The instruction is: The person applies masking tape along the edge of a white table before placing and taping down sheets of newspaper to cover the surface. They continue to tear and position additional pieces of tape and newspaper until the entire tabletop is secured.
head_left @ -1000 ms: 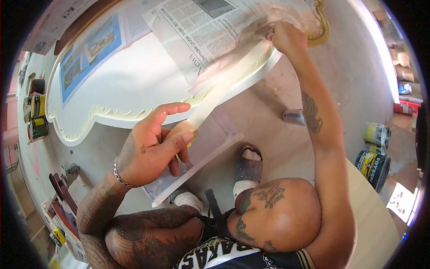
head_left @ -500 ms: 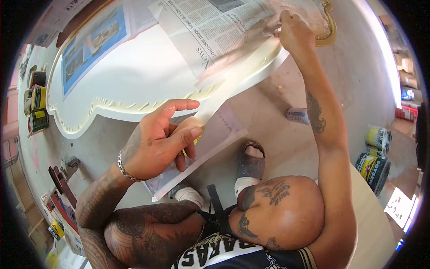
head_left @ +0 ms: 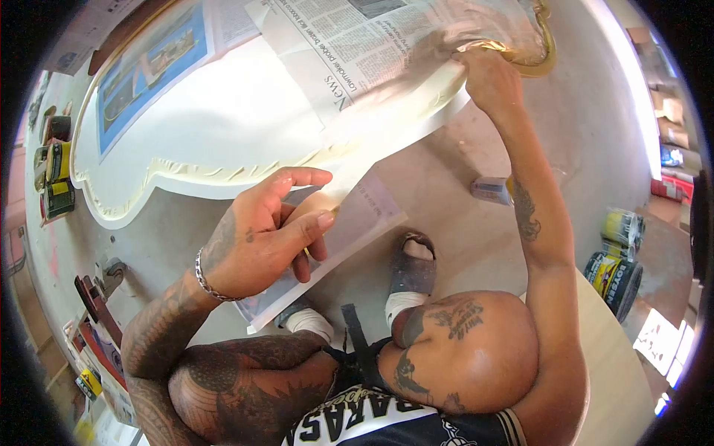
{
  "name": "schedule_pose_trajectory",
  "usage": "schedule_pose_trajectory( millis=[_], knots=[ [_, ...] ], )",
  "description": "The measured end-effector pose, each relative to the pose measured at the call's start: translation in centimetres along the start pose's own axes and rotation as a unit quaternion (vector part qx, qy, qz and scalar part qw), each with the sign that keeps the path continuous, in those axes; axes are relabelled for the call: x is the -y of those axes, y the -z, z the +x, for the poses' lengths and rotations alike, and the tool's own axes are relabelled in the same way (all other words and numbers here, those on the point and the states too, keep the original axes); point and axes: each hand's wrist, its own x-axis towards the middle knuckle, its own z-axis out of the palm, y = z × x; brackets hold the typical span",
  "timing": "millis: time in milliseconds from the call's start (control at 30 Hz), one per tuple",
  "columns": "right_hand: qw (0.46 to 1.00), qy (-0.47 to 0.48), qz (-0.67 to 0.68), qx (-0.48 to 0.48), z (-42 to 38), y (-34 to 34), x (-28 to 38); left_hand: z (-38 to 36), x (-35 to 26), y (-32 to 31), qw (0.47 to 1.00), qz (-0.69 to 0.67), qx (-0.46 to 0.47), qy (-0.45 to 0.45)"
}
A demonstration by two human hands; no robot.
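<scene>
The pale strip of masking tape ran taut and diagonal between 2 hands, left hand fingers pinching its near end, right hand pressing the far end onto the white carved panel.

A carved panel lies flat on the floor, with newspaper spread over its far part. A strip of tape runs along the panel's near edge between the left hand and the right hand. Another sheet lies under the left hand. Cans stand on the right; what look like more cans stand on the left.
</scene>
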Motion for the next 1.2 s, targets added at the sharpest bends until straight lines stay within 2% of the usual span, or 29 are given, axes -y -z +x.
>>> schedule_pose_trajectory(
  millis=[100,200,300,500,800,900,1000,1100,1200],
  knots=[
    [0.996,-0.031,0.079,0.028,0.4,0.1,-1.0,-0.2,0.0,0.3,1.0,-0.015,0.014,0.002],
    [0.975,-0.027,0.219,0.0,0.8,0.2,-2.6,-0.2,0.4,0.1,0.999,-0.037,0.007,-0.006],
    [0.977,-0.008,0.205,-0.058,0.7,0.6,-2.6,-0.1,0.8,0.0,0.999,-0.048,0.003,-0.015],
    [0.993,-0.001,0.118,-0.013,-0.1,-0.4,-1.7,-0.2,1.3,0.0,0.998,-0.044,0.014,-0.03],
    [0.997,0.049,0.0,-0.052,-1.2,-0.7,0.3,-0.3,1.7,0.0,0.998,-0.052,0.012,-0.044],
    [0.998,0.043,-0.013,-0.046,-1.5,-0.5,0.9,-0.7,1.4,0.1,0.999,-0.033,0.016,-0.041],
    [0.999,0.02,-0.006,0.025,-1.8,1.3,1.7,-0.9,1.8,0.2,0.999,-0.024,0.012,-0.047],
    [0.999,-0.01,-0.01,0.033,-2.7,2.6,3.1,-1.1,2.1,0.4,0.998,-0.027,0.014,-0.052],
    [1.0,0.019,0.024,-0.003,-3.4,1.6,2.9,-1.2,2.4,0.5,0.998,-0.021,0.018,-0.05]
  ],
)
